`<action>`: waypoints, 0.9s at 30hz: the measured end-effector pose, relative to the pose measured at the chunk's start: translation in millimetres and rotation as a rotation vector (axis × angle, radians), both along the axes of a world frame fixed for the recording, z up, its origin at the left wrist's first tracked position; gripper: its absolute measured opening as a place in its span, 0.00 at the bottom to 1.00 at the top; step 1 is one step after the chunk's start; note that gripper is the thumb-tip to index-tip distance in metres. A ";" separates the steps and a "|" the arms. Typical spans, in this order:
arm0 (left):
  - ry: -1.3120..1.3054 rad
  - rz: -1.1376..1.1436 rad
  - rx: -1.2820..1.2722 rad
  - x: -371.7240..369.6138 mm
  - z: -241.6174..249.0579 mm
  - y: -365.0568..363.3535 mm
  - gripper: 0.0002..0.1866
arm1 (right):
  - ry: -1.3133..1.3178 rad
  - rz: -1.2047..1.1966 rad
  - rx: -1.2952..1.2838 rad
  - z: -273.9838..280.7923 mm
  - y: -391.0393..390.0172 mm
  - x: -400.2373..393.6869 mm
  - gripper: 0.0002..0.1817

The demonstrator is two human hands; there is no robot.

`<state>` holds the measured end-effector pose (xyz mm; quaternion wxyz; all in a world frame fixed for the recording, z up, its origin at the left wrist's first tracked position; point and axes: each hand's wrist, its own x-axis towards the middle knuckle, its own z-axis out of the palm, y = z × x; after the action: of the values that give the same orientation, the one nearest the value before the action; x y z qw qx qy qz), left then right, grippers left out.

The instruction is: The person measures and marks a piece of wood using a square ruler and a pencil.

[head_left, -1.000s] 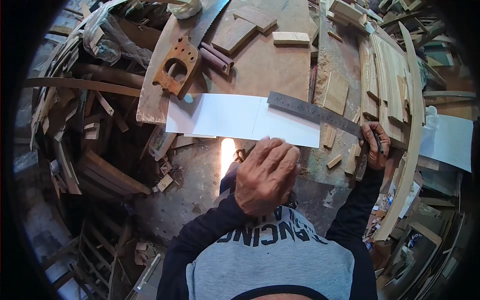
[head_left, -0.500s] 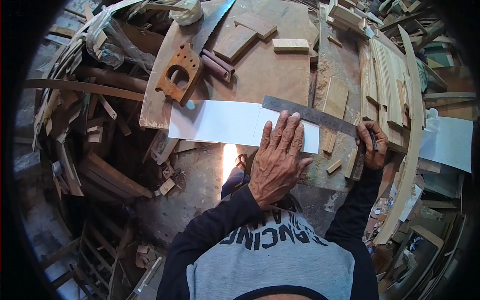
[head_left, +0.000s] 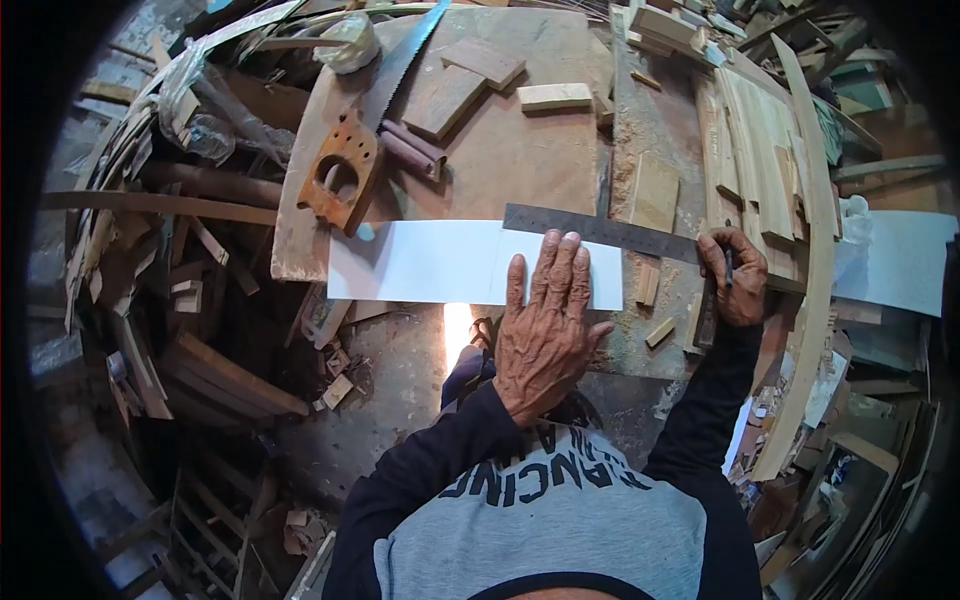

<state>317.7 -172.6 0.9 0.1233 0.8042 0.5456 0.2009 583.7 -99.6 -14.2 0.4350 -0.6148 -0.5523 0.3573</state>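
My left hand lies flat, fingers stretched out, on a white sheet and against the lower edge of a dark metal try square. The square's blade lies across the sheet's upper right part. My right hand is closed at the square's corner, with a thin dark pencil-like stick between its fingers. Partly under that hand, the square's stock points toward me. A faint line crosses the sheet near the blade's left end.
A handsaw with a wooden handle lies on the workboard, beside brown rolled pieces. Wood blocks and offcuts lie around. A long curved strip stands at the right. Scrap wood fills the left side.
The whole view has shifted slightly, so the board and sheet appear lower and further left. My right hand has moved slightly up at the square's corner. My left hand stays flat on the sheet.
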 end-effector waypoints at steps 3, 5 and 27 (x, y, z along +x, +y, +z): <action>0.048 0.004 0.002 1.2 1.5 1.2 0.46 | -0.008 0.005 -0.006 1.5 4.9 0.3 0.09; 0.065 0.010 -0.003 1.4 3.5 2.4 0.46 | -0.033 0.003 -0.021 6.2 5.8 -1.4 0.10; 0.109 0.036 0.032 5.9 -0.6 5.4 0.46 | 0.019 0.057 -0.076 5.3 15.9 2.6 0.11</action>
<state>323.7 -167.2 0.3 0.0771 0.8058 0.5627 0.1676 586.3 -83.7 -8.9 0.4064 -0.6115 -0.5513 0.3961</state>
